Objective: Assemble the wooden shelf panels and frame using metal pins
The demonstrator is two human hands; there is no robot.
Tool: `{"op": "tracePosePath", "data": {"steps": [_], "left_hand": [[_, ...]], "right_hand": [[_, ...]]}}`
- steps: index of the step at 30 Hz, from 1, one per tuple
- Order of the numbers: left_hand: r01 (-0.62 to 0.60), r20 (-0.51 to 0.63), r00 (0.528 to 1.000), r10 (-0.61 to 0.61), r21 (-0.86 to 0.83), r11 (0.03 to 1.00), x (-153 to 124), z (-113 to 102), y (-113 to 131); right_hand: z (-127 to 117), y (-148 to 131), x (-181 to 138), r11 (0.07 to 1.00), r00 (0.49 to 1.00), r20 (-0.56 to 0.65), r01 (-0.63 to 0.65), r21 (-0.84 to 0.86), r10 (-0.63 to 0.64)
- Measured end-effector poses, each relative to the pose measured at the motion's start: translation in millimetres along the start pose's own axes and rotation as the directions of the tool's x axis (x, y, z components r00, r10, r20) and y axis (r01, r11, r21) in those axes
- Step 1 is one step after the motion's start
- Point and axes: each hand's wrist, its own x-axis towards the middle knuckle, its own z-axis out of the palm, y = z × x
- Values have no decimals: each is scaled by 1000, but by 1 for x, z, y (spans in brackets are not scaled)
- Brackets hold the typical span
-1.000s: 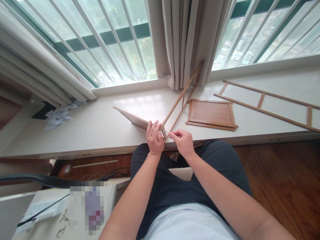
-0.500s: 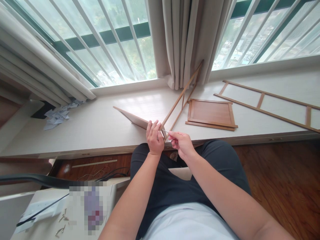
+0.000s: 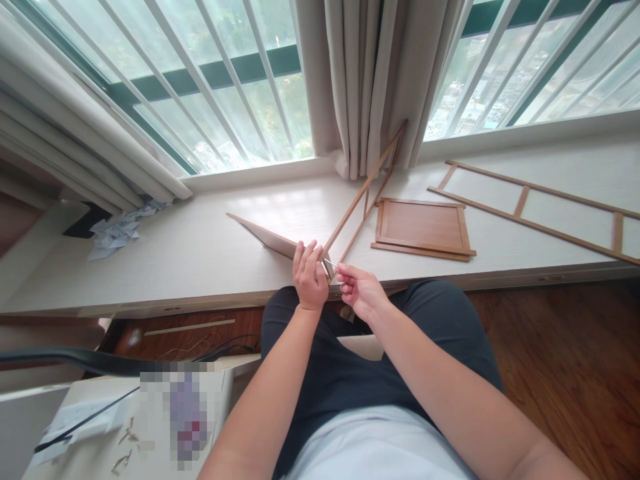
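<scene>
My left hand (image 3: 309, 277) wraps around the near corner where a pale wooden panel (image 3: 260, 235) meets a thin ladder-like wooden frame (image 3: 367, 185), at the front edge of the white window ledge (image 3: 200, 253). The frame leans away toward the curtain (image 3: 373, 80). My right hand (image 3: 359, 289) is closed in a pinch on a thin metal pin or tool (image 3: 331, 263) whose tip points into that corner joint. Both hands hover just above my lap.
A flat wooden panel (image 3: 423, 227) and a long ladder-like frame (image 3: 535, 208) lie on the ledge to the right. Crumpled paper (image 3: 117, 230) sits at the far left. A white box (image 3: 95, 427) with loose screws (image 3: 125, 447) is at lower left.
My right hand has turned at the wrist, rolling slightly down and left while keeping its pinch at the joint. The left hand and the wooden parts stay put.
</scene>
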Motion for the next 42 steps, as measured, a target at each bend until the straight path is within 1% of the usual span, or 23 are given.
{"op": "tracePosePath", "data": {"steps": [5,8,10,12,13,14,16,18,19,20,21,23,25,29,36,42], "left_hand": [[1,0,1000,-1,7,1000,1,-1,1],[12,11,1000,-12,11,1000,1,-1,1],[13,9,1000,-13,-6,1000,0,-1,1],[13,10,1000,-13,-16,1000,0,-1,1],[13,12,1000,-13,-14,1000,0,-1,0],[12,13,1000,-11,-10,1000,0,-1,1],[9,12,1000,-9,2,1000,0,-1,1],[10,14,1000,-10,12,1000,1,-2,2],[14,16,1000,-14,17,1000,1,-2,2],[19,19,1000,-19,19,1000,1,-2,3],[24,21,999,-25,19,1000,1,-2,3],[31,22,999,-31,12,999,0,-1,2],[34,24,999,-34,1,999,0,-1,2],[30,22,999,-30,-23,999,0,-1,1],[16,18,1000,-16,5,1000,-1,-1,0],[26,25,999,-26,1,1000,-1,-1,0]], "right_hand": [[-2,3,0,1000,1000,-7,6,0,-6],[-4,6,1,999,999,-9,48,-20,-48],[-6,8,1,986,989,9,149,-74,-148],[-9,9,2,930,950,34,311,-194,-311],[-11,10,3,873,914,52,401,-278,-403],[-13,9,4,791,866,75,484,-374,-494],[-18,8,5,575,752,147,599,-557,-642],[-23,6,5,353,644,253,657,-666,-722],[-25,5,5,266,602,306,676,-688,-738],[-27,4,5,201,568,351,692,-694,-744],[-28,3,6,154,543,387,705,-692,-745],[-29,3,6,101,513,426,718,-689,-745],[-29,4,6,81,505,433,715,-694,-747],[-28,5,8,69,507,431,704,-707,-746],[-26,2,9,22,483,464,710,-704,-743],[-27,3,8,7,501,472,691,-723,-725]]}}
